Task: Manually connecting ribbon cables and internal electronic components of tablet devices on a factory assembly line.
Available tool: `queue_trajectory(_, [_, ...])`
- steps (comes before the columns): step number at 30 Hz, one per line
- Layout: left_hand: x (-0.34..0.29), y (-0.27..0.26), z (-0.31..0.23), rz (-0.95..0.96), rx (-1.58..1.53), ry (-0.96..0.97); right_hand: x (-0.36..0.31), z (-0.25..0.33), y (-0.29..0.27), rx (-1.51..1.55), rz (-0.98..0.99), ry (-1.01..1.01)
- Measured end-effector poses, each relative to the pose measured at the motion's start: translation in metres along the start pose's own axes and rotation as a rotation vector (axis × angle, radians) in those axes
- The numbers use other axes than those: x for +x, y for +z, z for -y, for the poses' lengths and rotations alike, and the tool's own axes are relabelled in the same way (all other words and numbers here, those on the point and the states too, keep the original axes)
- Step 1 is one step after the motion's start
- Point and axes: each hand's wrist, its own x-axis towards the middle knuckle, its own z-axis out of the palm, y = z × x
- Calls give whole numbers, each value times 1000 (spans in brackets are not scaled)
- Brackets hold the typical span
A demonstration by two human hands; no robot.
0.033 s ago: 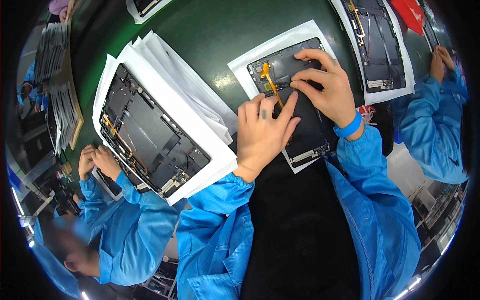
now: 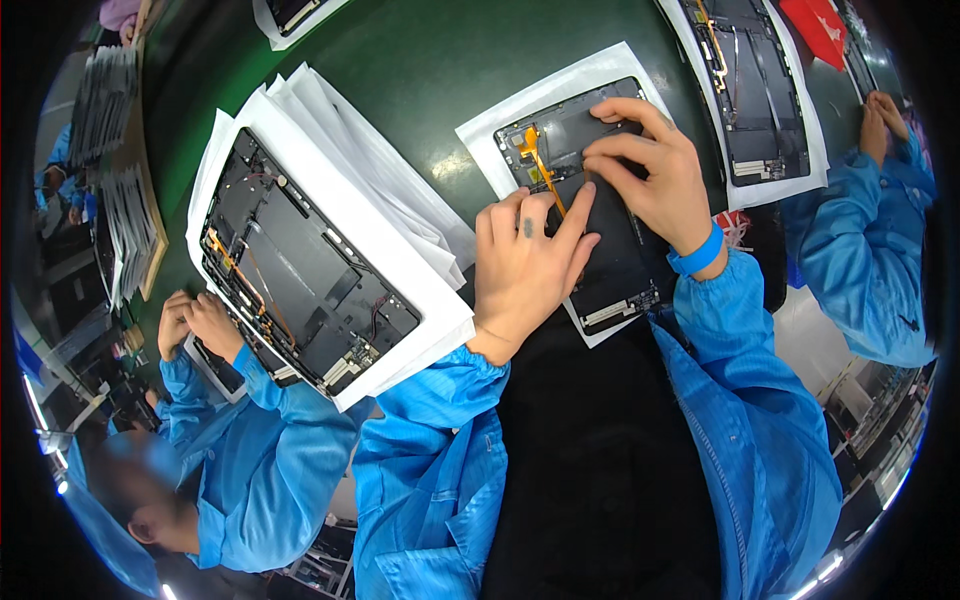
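A black tablet housing point(image 2: 618, 282) with its inside facing up lies on a white foam sheet point(image 2: 481, 134) in front of me. An orange flex cable point(image 2: 531, 146) runs across its left part. My left hand point(image 2: 522, 262) rests on the housing with fingers stretched apart, covering the cable's lower end; its index fingertip points at my other hand. Over the housing's middle, my right hand point(image 2: 655, 165) pinches thumb and index finger together, the other fingers lifted. Whatever sits in that pinch is too small to make out. A blue band point(image 2: 700, 254) circles my right wrist.
To the left, another open tablet housing point(image 2: 300, 250) lies tilted on a stack of white foam sheets point(image 2: 345, 150). One more housing point(image 2: 750, 100) lies at the far right, near a red packet point(image 2: 815, 30). Co-workers in blue sleeves point(image 2: 860, 240) sit on both sides.
My right thumb and index fingertip have come slightly closer together. My left hand and the housing stay in place.
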Motion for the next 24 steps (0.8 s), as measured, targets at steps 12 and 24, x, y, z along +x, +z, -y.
queue_trajectory(12, [1,-13,-16,7,-435,-147,0,0,-24,-27,60,-58])
queue_trajectory(24, [-13,-23,-53,246,-1718,-636,-59,48,-65,76,112,-274])
